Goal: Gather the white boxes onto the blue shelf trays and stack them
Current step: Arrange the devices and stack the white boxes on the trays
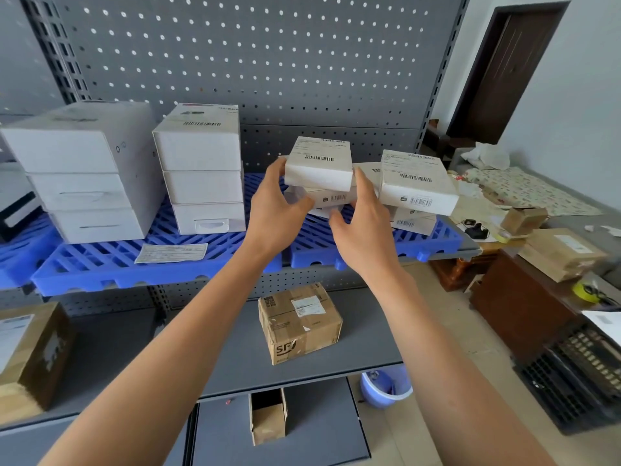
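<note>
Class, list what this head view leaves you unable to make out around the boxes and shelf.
- Label text on the top white box: too small, blurred.
- Box beneath it: mostly covered by the left hand and right hand.
- Sheet of paper on the blue tray: writing illegible.
- Brown box: cut off by left edge.

I am wearing nothing on my left hand (279, 205) or my right hand (364, 227): no gloves, rings or watch. Both forearms are showing bare up to the frame's edge; any sleeves are perhaps sitting higher, out of view.
</note>
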### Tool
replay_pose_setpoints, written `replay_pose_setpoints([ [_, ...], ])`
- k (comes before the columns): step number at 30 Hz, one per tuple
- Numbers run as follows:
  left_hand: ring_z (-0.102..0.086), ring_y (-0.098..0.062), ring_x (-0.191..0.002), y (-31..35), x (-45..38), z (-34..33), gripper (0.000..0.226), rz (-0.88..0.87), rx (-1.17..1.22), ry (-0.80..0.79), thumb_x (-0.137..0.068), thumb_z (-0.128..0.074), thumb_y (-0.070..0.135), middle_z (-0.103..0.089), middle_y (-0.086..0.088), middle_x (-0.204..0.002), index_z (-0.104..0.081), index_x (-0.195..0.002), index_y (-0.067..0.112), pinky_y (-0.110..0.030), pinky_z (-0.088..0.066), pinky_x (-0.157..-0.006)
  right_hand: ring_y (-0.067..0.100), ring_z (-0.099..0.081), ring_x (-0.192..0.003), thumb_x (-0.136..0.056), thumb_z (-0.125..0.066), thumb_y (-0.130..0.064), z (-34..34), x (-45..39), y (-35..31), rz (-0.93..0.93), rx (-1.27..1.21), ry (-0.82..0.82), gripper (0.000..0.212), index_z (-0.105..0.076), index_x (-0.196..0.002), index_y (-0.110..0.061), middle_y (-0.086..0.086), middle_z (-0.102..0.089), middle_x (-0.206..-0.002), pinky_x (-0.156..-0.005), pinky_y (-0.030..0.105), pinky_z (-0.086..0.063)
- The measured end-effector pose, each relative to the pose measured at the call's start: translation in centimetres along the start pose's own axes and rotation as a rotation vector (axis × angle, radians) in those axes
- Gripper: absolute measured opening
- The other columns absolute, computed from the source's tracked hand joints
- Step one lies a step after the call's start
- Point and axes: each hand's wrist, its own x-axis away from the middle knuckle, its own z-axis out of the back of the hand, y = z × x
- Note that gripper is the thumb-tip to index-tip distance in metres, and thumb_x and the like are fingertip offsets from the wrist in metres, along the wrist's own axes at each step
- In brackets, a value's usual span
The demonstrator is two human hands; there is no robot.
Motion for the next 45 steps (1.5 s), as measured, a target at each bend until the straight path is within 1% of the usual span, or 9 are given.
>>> replay_pose_setpoints([
  [5,-0.054,0.024,-0.096,-0.6,-0.6,0.0,0.059,0.000,-0.062,-0.019,-0.092,-0.069,0.017,-0.062,0.017,-0.123,-0.045,-0.146,0.027,0.002,-0.043,-0.075,-0.021,-0.038,-0.092,-0.094,-0.058,-0.009,-0.3,0.0,0.2,-0.001,-0.031,0.007,0.068,-0.027,-0.154,-0.020,0.000,-0.046,-0.144,-0.073,-0.005,-0.036],
  [11,-0.058,0.017,-0.098,-1.2,-0.9,0.6,0.056,-0.019,-0.085,-0.010,-0.097,-0.063,0.017,-0.061,0.018,-0.124,-0.044,-0.149,0.026,-0.009,-0.050,-0.084,0.019,-0.035,-0.138,-0.093,-0.059,-0.015,-1.2,0.7,0.4,0.001,0.003,0.050,0.069,-0.028,-0.155,-0.021,-0.002,-0.041,-0.150,-0.108,0.030,-0.036],
  [17,-0.055,0.014,-0.105,-1.2,-1.2,0.7,0.054,-0.018,-0.068,-0.012,-0.097,-0.062,0.017,-0.060,0.017,-0.127,-0.045,-0.148,0.026,-0.003,-0.048,-0.081,0.016,-0.029,-0.144,-0.092,-0.061,-0.012,-1.6,0.3,-0.2,-0.023,-0.004,0.061,0.073,-0.025,-0.156,-0.019,0.000,-0.033,-0.156,-0.111,0.021,-0.027],
  [21,-0.057,0.003,-0.115,-1.4,-1.0,0.8,0.065,-0.047,-0.081,-0.056,-0.090,-0.069,0.015,-0.060,0.018,-0.131,-0.044,-0.148,0.029,-0.013,-0.050,-0.091,0.008,-0.028,-0.142,-0.095,-0.061,-0.011,-1.5,-0.3,-0.5,-0.081,-0.072,0.033,0.078,-0.017,-0.158,-0.019,-0.002,-0.029,-0.159,-0.092,-0.010,-0.016],
  [24,-0.059,-0.003,-0.117,-1.6,-0.8,0.8,0.068,-0.047,-0.078,-0.066,-0.088,-0.071,0.014,-0.060,0.017,-0.132,-0.042,-0.149,0.029,-0.027,-0.054,-0.098,-0.010,-0.033,-0.112,-0.095,-0.060,-0.008,-1.4,-0.4,-0.7,-0.113,-0.128,0.013,0.078,-0.017,-0.158,-0.022,-0.004,-0.038,-0.148,-0.070,-0.011,-0.028],
  [27,-0.062,-0.005,-0.112,-1.7,-0.6,1.0,0.069,-0.065,-0.076,-0.060,-0.089,-0.071,0.014,-0.059,0.017,-0.130,-0.041,-0.149,0.028,-0.029,-0.056,-0.095,-0.016,-0.035,-0.096,-0.096,-0.059,-0.008,-1.2,-0.3,-0.8,-0.136,-0.141,0.008,0.076,-0.017,-0.159,-0.023,-0.005,-0.040,-0.144,-0.067,-0.010,-0.030],
  [33,-0.069,-0.009,-0.099,-1.7,0.0,1.2,0.064,-0.109,-0.053,-0.064,-0.092,-0.071,0.018,-0.060,0.011,-0.133,-0.043,-0.149,0.029,-0.026,-0.060,-0.083,-0.006,-0.033,-0.120,-0.095,-0.059,-0.012,-1.0,-0.1,-0.5,-0.175,-0.154,0.073,0.072,-0.024,-0.156,-0.025,-0.007,-0.043,-0.150,-0.093,0.013,-0.036],
  [40,-0.063,-0.010,-0.113,-1.8,-0.4,1.1,0.066,-0.091,-0.052,-0.080,-0.094,-0.066,0.009,-0.059,0.008,-0.136,-0.040,-0.151,0.028,-0.028,-0.057,-0.092,0.007,-0.034,-0.137,-0.093,-0.061,-0.007,-2.2,-0.2,-0.2,-0.144,-0.107,0.138,0.071,-0.028,-0.155,-0.022,-0.005,-0.041,-0.151,-0.101,0.012,-0.031],
  [45,-0.060,-0.007,-0.121,-2.2,-0.6,0.9,0.065,-0.093,0.026,-0.112,-0.097,-0.052,-0.005,-0.057,0.010,-0.141,-0.041,-0.151,0.028,-0.018,-0.054,-0.091,0.004,-0.029,-0.131,-0.094,-0.061,-0.008,-2.4,-0.7,-0.3,-0.170,-0.089,0.201,0.067,-0.032,-0.153,-0.021,-0.005,-0.042,-0.151,-0.104,0.017,-0.032],
])
